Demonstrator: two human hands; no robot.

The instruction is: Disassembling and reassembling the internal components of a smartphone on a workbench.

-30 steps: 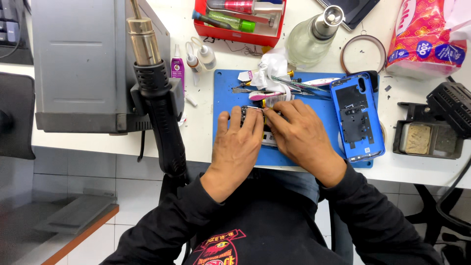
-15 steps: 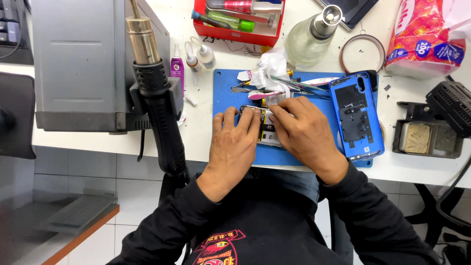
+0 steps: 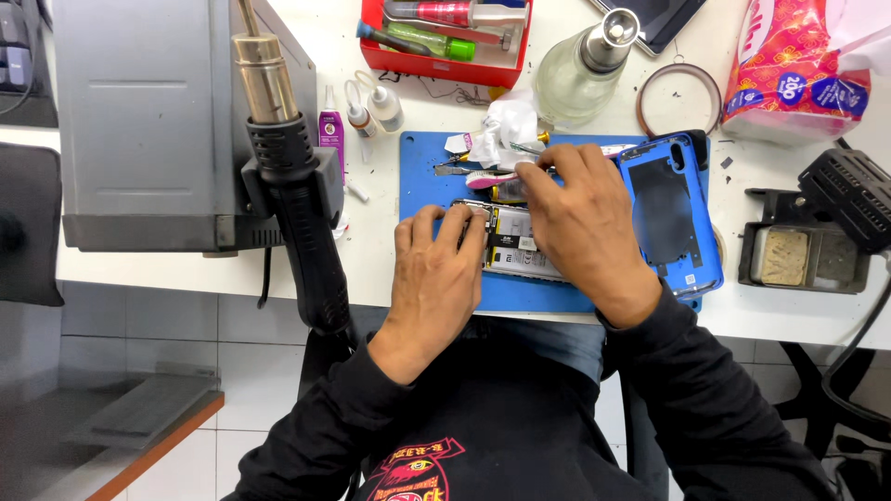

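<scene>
both hands work over an opened phone [image 3: 520,246] lying flat on a blue mat [image 3: 445,186] at the middle of the frame. the left hand [image 3: 436,278] lies palm down across the phone's left end, fingertips curled over its upper edge, which looks like a way of pinning it so it cannot slide; its grip is pressing rather than closed round anything. the right hand [image 3: 585,223] arches over the phone's right part with fingertips bent down toward the upper edge near a pink-handled brush [image 3: 487,178]; whether its grip pinches a small part or tool there i cannot tell, as the fingers hide it. the phone's battery side faces up between the two hands.

just to the right, a blue back cover [image 3: 670,213] lies inside-up on the mat, set aside within reach. above the mat sit crumpled tissue [image 3: 506,121], a glass bottle with a metal pump top [image 3: 580,70] and a red tray [image 3: 445,60] of tubes. at the left a hot air gun [image 3: 288,176] hangs nozzle up in its holder on a grey station box [image 3: 139,121]. the white worktop [image 3: 371,250] carries it all, with a tissue pack [image 3: 798,65] at upper right
</scene>
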